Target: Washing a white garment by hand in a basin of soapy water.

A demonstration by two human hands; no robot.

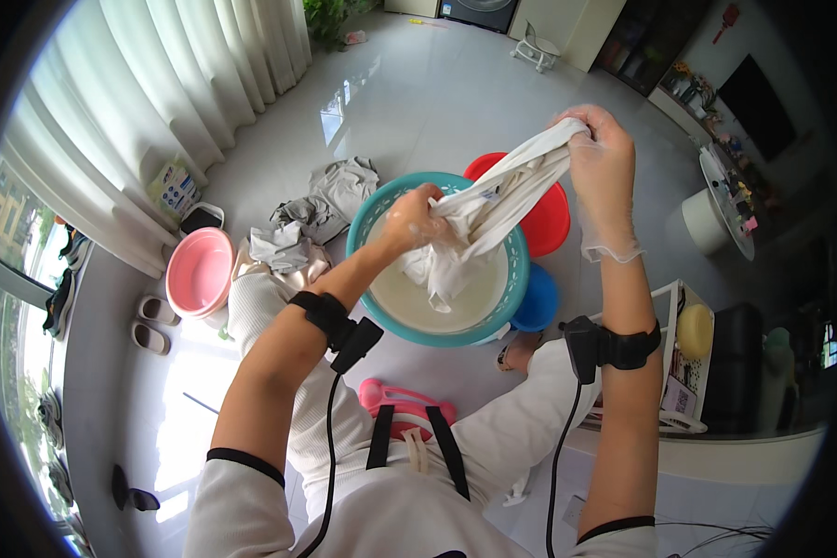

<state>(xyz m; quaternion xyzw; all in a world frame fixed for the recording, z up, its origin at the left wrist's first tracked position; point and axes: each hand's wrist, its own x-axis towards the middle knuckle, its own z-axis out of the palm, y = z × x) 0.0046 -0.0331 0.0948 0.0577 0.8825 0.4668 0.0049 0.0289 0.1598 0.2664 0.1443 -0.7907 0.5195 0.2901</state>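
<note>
A wet white garment (513,188) is stretched between my two hands above a teal plastic basin (513,307). My right hand (596,150), in a clear disposable glove, grips its upper end, raised beyond the basin's right rim. Over the middle of the basin, my left hand (418,223) is closed around the lower part of the cloth, with what looks like suds on the skin. Below it the loose end of the garment hangs to the cloudy water (397,296). The cloth hides some of my left fingers.
Grey garments (342,188) and a pale cloth heap (279,247) lie left of the basin, near a pink basin (199,272). A red basin (551,223) and a blue one (537,300) stand close on the right. A white rack (694,376) is farther right.
</note>
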